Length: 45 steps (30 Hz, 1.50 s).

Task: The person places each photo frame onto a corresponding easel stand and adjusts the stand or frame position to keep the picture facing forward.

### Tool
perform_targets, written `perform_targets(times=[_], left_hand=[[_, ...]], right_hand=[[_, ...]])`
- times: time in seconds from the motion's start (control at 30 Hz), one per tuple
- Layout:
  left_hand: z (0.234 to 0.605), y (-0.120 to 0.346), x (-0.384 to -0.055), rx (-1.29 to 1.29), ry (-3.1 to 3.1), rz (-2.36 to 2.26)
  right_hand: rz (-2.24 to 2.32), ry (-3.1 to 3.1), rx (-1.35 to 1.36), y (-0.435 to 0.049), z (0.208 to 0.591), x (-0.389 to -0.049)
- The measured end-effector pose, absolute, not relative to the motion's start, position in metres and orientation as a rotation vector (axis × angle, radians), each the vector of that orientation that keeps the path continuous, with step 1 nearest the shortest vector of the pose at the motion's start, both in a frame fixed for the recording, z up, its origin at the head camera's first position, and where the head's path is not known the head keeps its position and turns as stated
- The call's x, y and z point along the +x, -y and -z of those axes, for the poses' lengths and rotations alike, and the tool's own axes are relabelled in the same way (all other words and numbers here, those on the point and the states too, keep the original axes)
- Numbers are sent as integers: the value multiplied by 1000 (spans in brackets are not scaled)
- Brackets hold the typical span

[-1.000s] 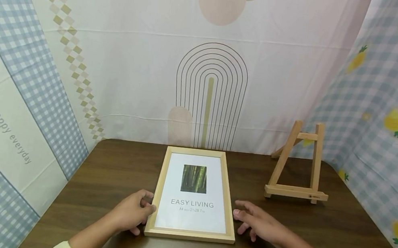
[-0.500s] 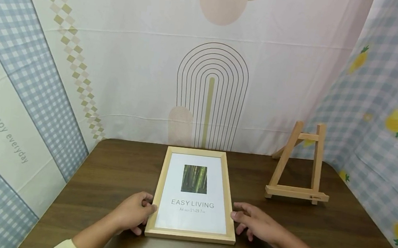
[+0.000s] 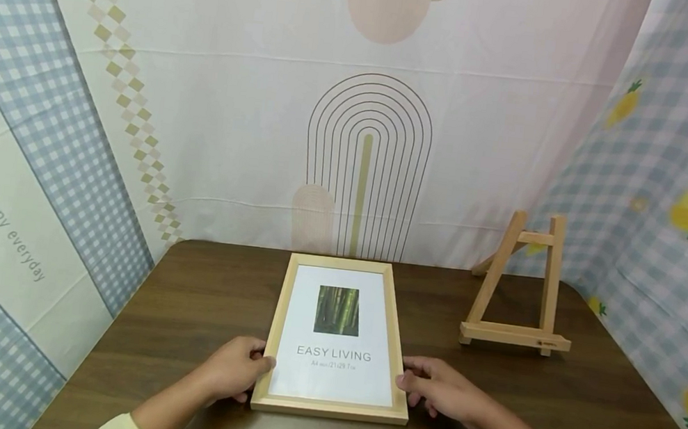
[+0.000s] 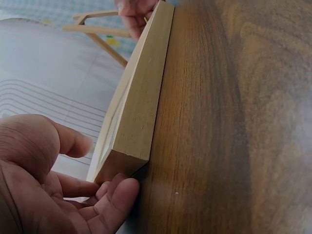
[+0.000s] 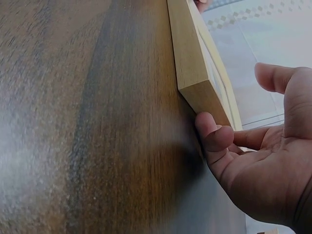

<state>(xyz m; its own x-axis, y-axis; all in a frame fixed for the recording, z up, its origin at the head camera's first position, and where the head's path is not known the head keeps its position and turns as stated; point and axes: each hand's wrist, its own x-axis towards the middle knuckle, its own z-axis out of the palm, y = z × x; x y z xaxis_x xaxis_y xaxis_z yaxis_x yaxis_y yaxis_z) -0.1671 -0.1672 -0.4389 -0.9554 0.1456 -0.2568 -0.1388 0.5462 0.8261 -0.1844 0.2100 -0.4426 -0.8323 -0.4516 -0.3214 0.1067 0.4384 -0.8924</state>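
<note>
The picture frame (image 3: 330, 342) lies flat and face up on the surface (image 3: 210, 291), between the two hands. The left hand (image 3: 233, 368) is at its 8 o'clock, the right hand (image 3: 447, 393) at its 4 o'clock. The fingers of each touch the outer side of a long rail. In the right wrist view the thumb stands apart from the fingers, clear of the wood; the left thumb also stands off its fingers, over the face edge. Neither hand is clamped.

The step in hand is judged to be taking hold by both sides. Good practice: seat each thumb on the wooden rail — not on the white face — with fingertips under the lower edge and equal pressure on both sides. Both holds sit in the nearer half; a grip closer to mid-rail should balance better, as the far end could otherwise dip.

Orientation: the long axis runs from 12 to 6 o'clock, short rails at those ends. The top of the print points to 12 — the lettering reads upright from 6. A wooden easel (image 3: 515, 336) stands well apart at about 2 o'clock.
</note>
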Motion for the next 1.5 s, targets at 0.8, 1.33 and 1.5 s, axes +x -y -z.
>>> perform_targets(times=[0.8,1.33,1.5], left_hand=[[444,168,-164,-49,-2266,-1732],[439,187,-177,-20,-1868,-1852],[440,188,-180,-1,-1844,-1846]], right_hand=[[1742,-1984,-267,-213,446,-180],[1800,-1758,-226,-221,444,-197],[1773,-1685,-223,-224,444,-201]])
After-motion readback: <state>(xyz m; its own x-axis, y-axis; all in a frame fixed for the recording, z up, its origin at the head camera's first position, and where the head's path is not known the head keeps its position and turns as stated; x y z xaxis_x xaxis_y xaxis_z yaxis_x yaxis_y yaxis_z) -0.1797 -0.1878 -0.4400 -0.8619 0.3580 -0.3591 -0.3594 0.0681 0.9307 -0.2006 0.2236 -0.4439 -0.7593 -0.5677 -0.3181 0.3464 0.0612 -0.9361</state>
